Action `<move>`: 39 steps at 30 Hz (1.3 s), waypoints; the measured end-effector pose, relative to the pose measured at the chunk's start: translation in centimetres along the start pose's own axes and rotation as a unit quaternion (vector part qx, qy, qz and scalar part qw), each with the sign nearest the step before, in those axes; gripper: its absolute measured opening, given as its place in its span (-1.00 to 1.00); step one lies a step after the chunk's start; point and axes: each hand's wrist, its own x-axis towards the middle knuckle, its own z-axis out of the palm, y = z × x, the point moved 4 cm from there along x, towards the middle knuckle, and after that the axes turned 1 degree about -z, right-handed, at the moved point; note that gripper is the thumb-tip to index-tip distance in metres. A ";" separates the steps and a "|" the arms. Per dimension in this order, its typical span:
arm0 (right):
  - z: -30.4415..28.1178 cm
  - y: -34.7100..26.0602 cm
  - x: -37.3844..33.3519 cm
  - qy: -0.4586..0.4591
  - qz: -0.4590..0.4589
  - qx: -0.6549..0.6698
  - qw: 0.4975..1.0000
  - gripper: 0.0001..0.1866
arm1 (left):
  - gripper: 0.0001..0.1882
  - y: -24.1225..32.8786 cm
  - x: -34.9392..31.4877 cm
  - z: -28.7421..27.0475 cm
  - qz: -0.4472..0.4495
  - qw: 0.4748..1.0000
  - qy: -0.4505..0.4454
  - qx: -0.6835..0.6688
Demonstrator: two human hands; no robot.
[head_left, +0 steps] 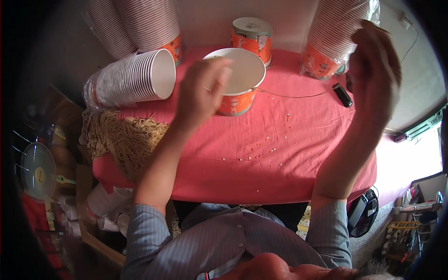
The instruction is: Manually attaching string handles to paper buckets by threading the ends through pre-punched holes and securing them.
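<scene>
A white-lined paper bucket point(239, 103) with an orange printed outside stands upright near the middle of the table. My left hand point(201, 88) is over its left side, fingers curled in and thumb close to them; whatever they may hold is hidden. From the bucket's right rim a thin tan cord point(294, 96) runs across the cloth to the right. My right hand point(377, 70) is raised at the far right, in front of a wrapped bucket stack, its fingers drawn together and shadowed. Nothing can be made out in them. A small black object point(343, 95) lies below that stack.
A pink cloth point(224, 179) covers the table, with small beads scattered on it. Tan cords point(123, 137) lie heaped at the left. Nested buckets point(128, 79) lie beside them; wrapped stacks point(149, 28) stand behind. An upside-down bucket point(252, 39) stands at the back.
</scene>
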 end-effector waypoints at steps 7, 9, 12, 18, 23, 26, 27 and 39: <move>9.6 6.4 -2.6 -0.181 0.086 -0.239 0.950 -0.82 | -0.72 -9.7 -1.5 -1.7 -0.275 0.959 0.044 -0.057; 10.4 8.2 -3.2 -0.188 0.075 -0.249 0.947 -0.80 | -0.65 -9.3 -1.0 -1.7 -0.346 0.935 0.013 -0.070; 11.1 9.7 -3.6 -0.204 0.096 -0.251 0.941 -0.78 | -0.63 -7.8 -1.0 -1.1 -0.382 0.910 -0.054 -0.151; 11.8 11.2 -4.0 -0.223 0.123 -0.253 0.933 -0.77 | -0.55 -9.9 -2.1 -1.1 -0.338 0.934 0.021 -0.113; 12.1 11.0 -4.4 -0.231 0.111 -0.307 0.917 -0.79 | -0.46 -10.2 -2.6 0.0 -0.472 0.862 -0.090 -0.160; 12.0 11.3 -4.3 -0.230 0.102 -0.333 0.909 -0.80 | -0.49 -8.3 -2.2 0.1 -0.444 0.874 -0.092 -0.173; 12.0 11.2 -4.3 -0.229 0.102 -0.334 0.908 -0.80 | -0.49 -7.6 -2.2 0.4 -0.443 0.875 -0.093 -0.174; 12.4 14.0 -5.3 -0.217 0.054 -0.403 0.887 -0.81 | -0.56 -4.1 -2.6 1.9 -0.376 0.903 -0.079 -0.195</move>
